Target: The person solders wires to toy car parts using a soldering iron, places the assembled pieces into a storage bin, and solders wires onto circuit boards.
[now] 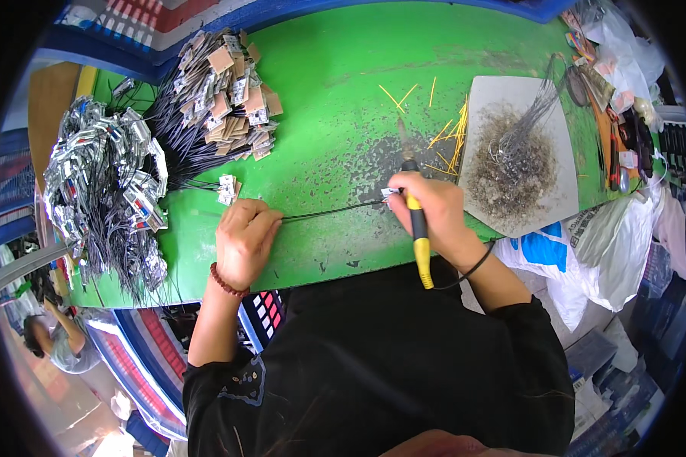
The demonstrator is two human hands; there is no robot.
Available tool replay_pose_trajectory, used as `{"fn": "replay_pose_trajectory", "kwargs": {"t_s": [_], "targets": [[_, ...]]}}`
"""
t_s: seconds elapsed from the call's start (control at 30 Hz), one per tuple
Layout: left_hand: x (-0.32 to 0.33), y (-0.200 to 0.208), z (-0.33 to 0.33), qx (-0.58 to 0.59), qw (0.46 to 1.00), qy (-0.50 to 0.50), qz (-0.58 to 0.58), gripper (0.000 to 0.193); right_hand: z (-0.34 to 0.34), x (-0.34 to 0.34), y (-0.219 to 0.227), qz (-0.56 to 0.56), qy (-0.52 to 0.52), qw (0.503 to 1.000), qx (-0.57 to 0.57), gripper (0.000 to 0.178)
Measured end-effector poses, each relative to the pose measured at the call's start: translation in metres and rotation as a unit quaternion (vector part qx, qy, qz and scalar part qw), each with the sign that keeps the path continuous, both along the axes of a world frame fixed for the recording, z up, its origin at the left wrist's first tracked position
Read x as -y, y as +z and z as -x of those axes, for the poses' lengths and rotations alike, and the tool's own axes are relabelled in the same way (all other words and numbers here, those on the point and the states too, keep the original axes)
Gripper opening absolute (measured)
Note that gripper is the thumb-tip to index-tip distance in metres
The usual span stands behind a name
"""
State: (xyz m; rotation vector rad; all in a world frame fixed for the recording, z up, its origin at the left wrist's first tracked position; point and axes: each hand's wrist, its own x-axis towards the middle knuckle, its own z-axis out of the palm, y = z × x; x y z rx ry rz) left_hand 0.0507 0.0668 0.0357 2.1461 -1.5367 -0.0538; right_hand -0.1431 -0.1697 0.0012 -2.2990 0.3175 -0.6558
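Observation:
A black cable (331, 210) runs taut just above the green table. My left hand (244, 236) pinches it at one end, its fingers closed. At the other end sits a small white tab (389, 193), beside the thumb and forefinger of my right hand (440, 206). That right hand is closed around a yellow-and-black soldering iron (419, 228), whose tip points away from me over the worn tabletop. The iron's cord loops back past my right wrist. Near my left hand lies another small white-and-brown tab piece (229, 189).
At the left are heaps of black cables with silver connectors (103, 171) and with brown-and-white tabs (225, 99). Yellow sticks (459, 137) lie beside a grey board (560, 164) bearing dark crumbs and thin wires (537, 107). Plastic bags (617, 236) hang right; a person (61, 339) is at far left.

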Motion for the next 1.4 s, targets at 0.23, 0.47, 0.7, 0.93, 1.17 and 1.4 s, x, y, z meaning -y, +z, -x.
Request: {"fn": "replay_pose_trajectory", "kwargs": {"t_s": [0.23, 0.47, 0.7, 0.93, 1.17, 1.4], "targets": [[0.042, 0.005, 0.0, -0.05, 0.998, -0.042, -0.01, 0.017, 0.014, 0.02, 0.01, 0.056, -0.013, 0.998, 0.036, 0.024], [0.195, -0.021, 0.029, -0.016, 0.946, -0.319, 0.058, 0.026, 0.073, 0.059, -0.004, -0.091, -0.177, 0.97, 0.137, 0.015], [0.239, -0.031, 0.03, 0.026, 0.935, -0.351, 0.041, 0.041, 0.103, 0.063, -0.012, -0.114, -0.209, 0.959, 0.155, 0.015], [0.206, 0.008, 0.006, 0.019, 0.966, -0.209, -0.152, 0.034, 0.103, 0.067, -0.01, -0.171, -0.186, 0.957, 0.143, 0.019], [0.204, -0.007, 0.003, 0.023, 0.96, -0.254, -0.116, 0.061, 0.104, 0.065, -0.008, -0.188, -0.177, 0.952, 0.164, 0.015], [0.174, 0.019, 0.01, -0.065, 0.99, -0.12, -0.027, 0.015, 0.106, 0.067, -0.014, -0.196, -0.156, 0.946, 0.204, 0.025]]}}
